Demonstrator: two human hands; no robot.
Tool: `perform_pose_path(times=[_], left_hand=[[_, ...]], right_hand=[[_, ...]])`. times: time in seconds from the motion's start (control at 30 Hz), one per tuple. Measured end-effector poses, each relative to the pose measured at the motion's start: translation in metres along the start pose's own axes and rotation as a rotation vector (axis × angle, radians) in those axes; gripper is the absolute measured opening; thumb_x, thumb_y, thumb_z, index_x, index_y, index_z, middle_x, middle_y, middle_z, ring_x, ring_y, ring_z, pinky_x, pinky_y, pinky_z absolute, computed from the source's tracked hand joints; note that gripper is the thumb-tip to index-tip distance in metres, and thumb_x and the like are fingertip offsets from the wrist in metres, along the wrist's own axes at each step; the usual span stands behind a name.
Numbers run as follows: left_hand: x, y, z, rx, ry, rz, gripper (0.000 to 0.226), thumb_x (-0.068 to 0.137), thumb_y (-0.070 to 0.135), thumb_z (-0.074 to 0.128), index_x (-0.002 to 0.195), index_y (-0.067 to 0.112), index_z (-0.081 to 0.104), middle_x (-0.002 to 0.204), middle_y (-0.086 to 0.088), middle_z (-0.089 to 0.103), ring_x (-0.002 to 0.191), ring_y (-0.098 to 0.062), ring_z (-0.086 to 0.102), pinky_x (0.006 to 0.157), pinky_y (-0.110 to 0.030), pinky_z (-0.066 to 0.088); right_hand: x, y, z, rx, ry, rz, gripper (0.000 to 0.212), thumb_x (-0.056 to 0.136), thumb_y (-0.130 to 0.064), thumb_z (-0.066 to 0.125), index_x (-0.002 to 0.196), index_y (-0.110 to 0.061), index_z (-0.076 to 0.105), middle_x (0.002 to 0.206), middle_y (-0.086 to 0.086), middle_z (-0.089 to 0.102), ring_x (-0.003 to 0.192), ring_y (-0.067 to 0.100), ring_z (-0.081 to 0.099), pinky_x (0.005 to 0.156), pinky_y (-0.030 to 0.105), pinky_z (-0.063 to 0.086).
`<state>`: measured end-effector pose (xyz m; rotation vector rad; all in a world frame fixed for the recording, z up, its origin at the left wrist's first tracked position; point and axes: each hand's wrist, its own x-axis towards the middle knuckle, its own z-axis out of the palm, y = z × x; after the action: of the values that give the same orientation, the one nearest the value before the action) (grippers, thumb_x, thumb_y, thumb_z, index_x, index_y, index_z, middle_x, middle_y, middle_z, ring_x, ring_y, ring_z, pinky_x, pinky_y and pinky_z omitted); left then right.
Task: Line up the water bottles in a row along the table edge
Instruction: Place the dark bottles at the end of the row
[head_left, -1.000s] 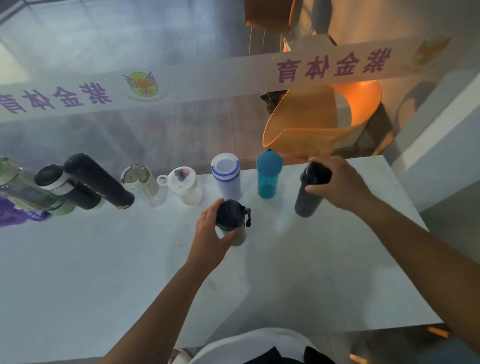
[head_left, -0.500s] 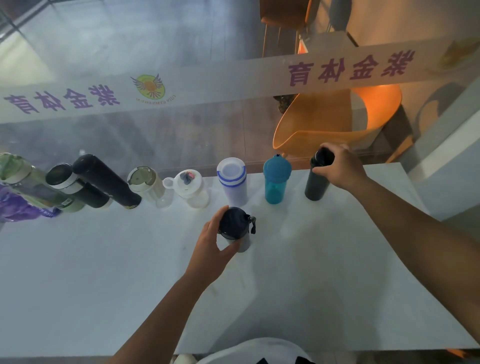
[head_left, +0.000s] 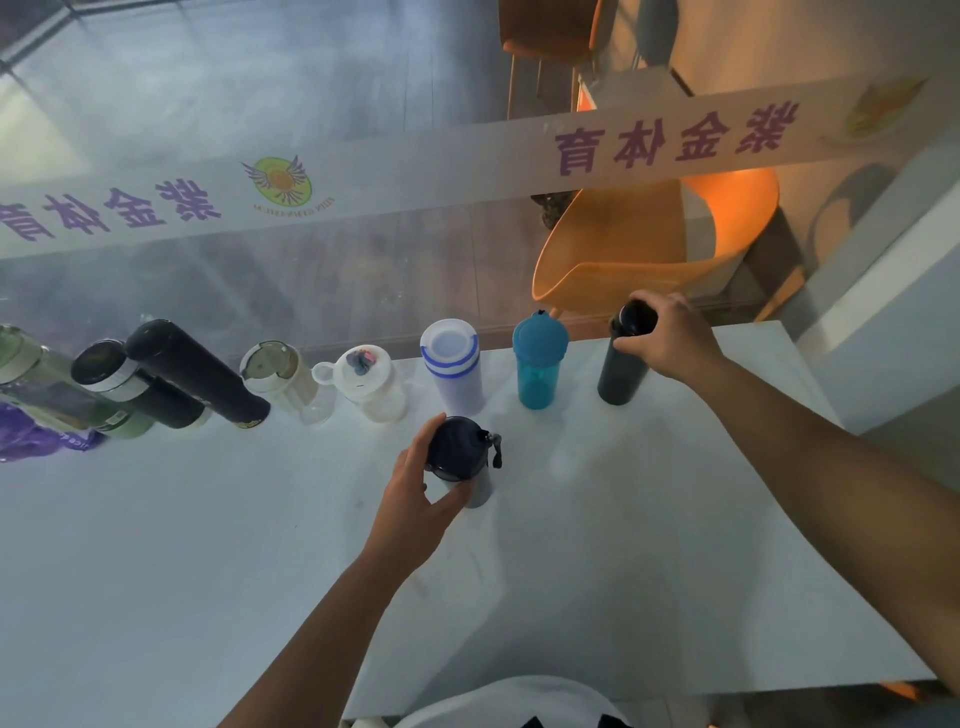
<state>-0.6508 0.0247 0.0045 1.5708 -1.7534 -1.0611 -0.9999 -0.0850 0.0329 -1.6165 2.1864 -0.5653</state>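
Several bottles stand in a row along the far edge of the white table (head_left: 208, 571). At the row's right end my right hand (head_left: 670, 340) grips the top of a slim black bottle (head_left: 618, 379), which stands beside a teal bottle (head_left: 537, 364). Left of the teal bottle are a white bottle with blue stripes (head_left: 452, 364), a clear bottle with a loop lid (head_left: 371, 382), a cream bottle (head_left: 280, 374), a tall black flask (head_left: 197, 371) and darker bottles (head_left: 119, 387). In front of the row my left hand (head_left: 415, 499) holds a dark-lidded grey bottle (head_left: 460, 457) by its lid.
A glass partition with a white banner (head_left: 467, 171) runs just behind the far table edge. Behind it stands an orange chair (head_left: 649, 244). A purple bag (head_left: 31, 441) lies at the far left. A white wall ledge (head_left: 893, 322) borders the table's right side.
My right hand has carried the slim black bottle from the table's middle back to the far edge, to the right of the teal bottle. My left hand and its bottle have stayed put.
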Motion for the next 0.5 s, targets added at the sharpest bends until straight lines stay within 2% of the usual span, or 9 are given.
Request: perform_pose_path(times=[0.17,0.27,0.37,0.43,0.5], left_hand=[[-0.002,-0.001,-0.001,-0.012,-0.028,-0.048,0.091,0.081,0.025,0.078,0.145,0.051,0.019,0.138,0.018,0.046,0.122,-0.006,0.048,0.101,-0.032,0.045],[-0.005,-0.006,-0.004,-0.007,-0.038,-0.123,0.097,0.079,0.031,0.079,0.145,0.054,0.011,0.145,0.01,0.044,0.13,-0.013,0.043,0.107,-0.04,0.042],[-0.013,-0.02,-0.006,0.09,-0.051,-0.227,0.095,0.081,0.035,0.076,0.148,0.049,0.01,0.154,0.006,0.03,0.14,-0.019,0.029,0.113,-0.043,0.033],[-0.022,-0.034,-0.004,0.175,-0.061,-0.309,0.094,0.082,0.039,0.073,0.151,0.043,0.009,0.159,0.003,0.02,0.145,-0.021,0.019,0.116,-0.043,0.026],[-0.032,-0.047,0.0,0.247,-0.076,-0.378,0.093,0.082,0.043,0.071,0.152,0.038,0.009,0.161,-0.001,0.014,0.148,-0.024,0.011,0.118,-0.046,0.022]], right_hand=[[-0.005,-0.01,-0.005,-0.131,-0.011,-0.015,0.082,0.074,-0.051,0.075,0.141,-0.022,0.039,0.139,0.012,0.046,0.124,0.035,0.047,0.099,0.052,0.046],[-0.024,-0.034,-0.012,-0.167,0.142,-0.11,0.071,0.079,-0.054,0.068,0.137,-0.021,0.044,0.138,0.011,0.049,0.125,0.035,0.045,0.102,0.053,0.042],[-0.067,-0.074,-0.012,0.045,0.256,-0.271,0.053,0.083,-0.048,0.065,0.127,-0.019,0.055,0.13,0.006,0.058,0.118,0.027,0.051,0.102,0.046,0.043],[-0.106,-0.099,0.003,0.189,0.158,-0.336,0.047,0.084,-0.041,0.067,0.125,-0.02,0.057,0.128,0.002,0.057,0.116,0.02,0.05,0.102,0.039,0.042],[-0.141,-0.119,0.028,0.19,-0.007,-0.395,0.053,0.082,-0.043,0.067,0.13,-0.024,0.054,0.134,0.001,0.052,0.121,0.02,0.046,0.105,0.04,0.039]])
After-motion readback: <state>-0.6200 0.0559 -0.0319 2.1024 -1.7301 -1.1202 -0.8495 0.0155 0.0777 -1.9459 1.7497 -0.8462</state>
